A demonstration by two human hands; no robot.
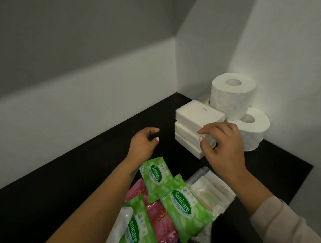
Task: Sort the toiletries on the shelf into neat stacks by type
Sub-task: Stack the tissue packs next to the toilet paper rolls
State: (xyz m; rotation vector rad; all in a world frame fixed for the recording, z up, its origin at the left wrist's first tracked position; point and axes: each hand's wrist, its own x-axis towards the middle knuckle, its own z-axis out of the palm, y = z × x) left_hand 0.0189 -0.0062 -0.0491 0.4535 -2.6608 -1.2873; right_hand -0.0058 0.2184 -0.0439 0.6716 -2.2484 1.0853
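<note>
Left hand held over black shelf, fingers loosely curled, nothing grasped. Right hand poised at stacked tissue packs, fingers relaxed; contact unclear.

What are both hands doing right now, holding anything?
Left hand: open, loosely curled, holding nothing.
Right hand: open, holding nothing, at the tissue pack stack.

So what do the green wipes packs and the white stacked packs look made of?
Green wipes packs: likely thin plastic film, glossy, with printed labels and crimped zigzag ends. White stacked packs: apparently folded tissue paper, matte, possibly in clear wrap; too blurred to confirm.
</note>
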